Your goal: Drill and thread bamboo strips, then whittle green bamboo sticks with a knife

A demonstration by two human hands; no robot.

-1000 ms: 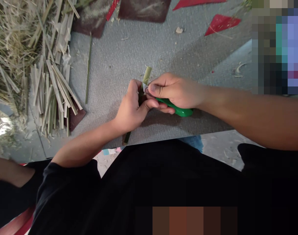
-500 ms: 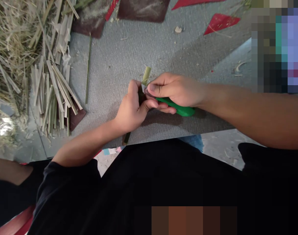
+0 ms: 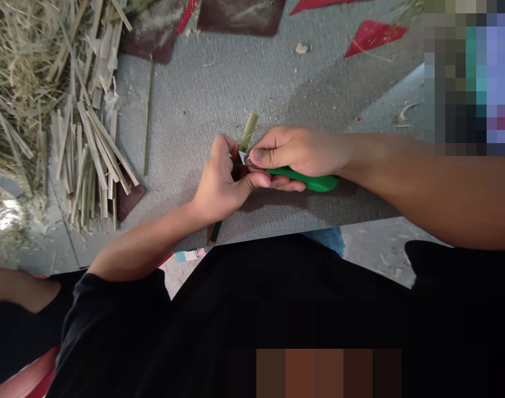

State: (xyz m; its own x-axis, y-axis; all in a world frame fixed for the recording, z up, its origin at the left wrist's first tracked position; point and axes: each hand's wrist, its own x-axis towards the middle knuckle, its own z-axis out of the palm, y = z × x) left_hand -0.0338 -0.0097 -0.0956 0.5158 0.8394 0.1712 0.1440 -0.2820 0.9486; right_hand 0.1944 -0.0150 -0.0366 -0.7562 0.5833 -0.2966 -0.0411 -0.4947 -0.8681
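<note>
1. At the desk's (image 3: pixel 186 110) near edge, the stalk (image 3: pixel 249 131) ran through the left hand (image 3: pixel 221 190), its fingers closed around it; that hand was the nearer.
2. Its long axis slanted from the near edge, away and slightly rightward, the pale end beyond the fingers.
3. The right hand's (image 3: pixel 306 152) fingers gripped the green knife (image 3: pixel 318 182) crosswise, its blade (image 3: pixel 243 157) at the stalk; firm contact could not be told.
4. Cut strips (image 3: pixel 86 166) lay well apart to the left, red scraps (image 3: pixel 374 37) farther off.
</note>
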